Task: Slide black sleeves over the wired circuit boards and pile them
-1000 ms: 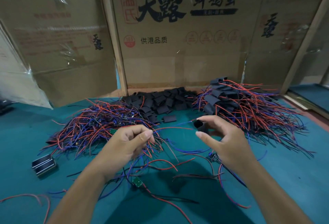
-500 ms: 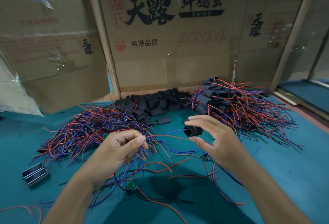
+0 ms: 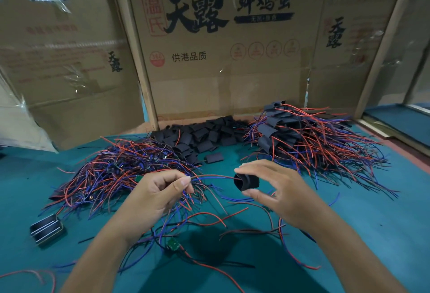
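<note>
Two hands at work: right hand (image 3: 277, 190) pinches a soft matte black sleeve (image 3: 246, 181) between thumb below and fingers above, mouth of the short tube squeezed open and facing left. Left hand (image 3: 153, 193) has fingers curled, thumb and forefinger nipping thin red and blue wires (image 3: 211, 177) whose ends run right into the sleeve mouth; cannot tell where their board is. Left of and beyond the left-hand grip: a loose tangle of unsleeved wired boards (image 3: 121, 171), glossy red/blue/black leads. Straight beyond the sleeve: a heap of flat black empty sleeves (image 3: 204, 134), one lying apart (image 3: 214, 158) just ahead of the grip. Right of and beyond the right hand: the finished pile (image 3: 309, 139), black sleeved ends stacked, leads fanning out. Below the grip, nearer the person: a small green circuit board (image 3: 173, 244) on a red lead, on the teal felt-like table (image 3: 384, 211). Far left: a ribbed black and metal block (image 3: 46, 228). Printed corrugated cardboard boxes (image 3: 223, 43) form the back wall.
</note>
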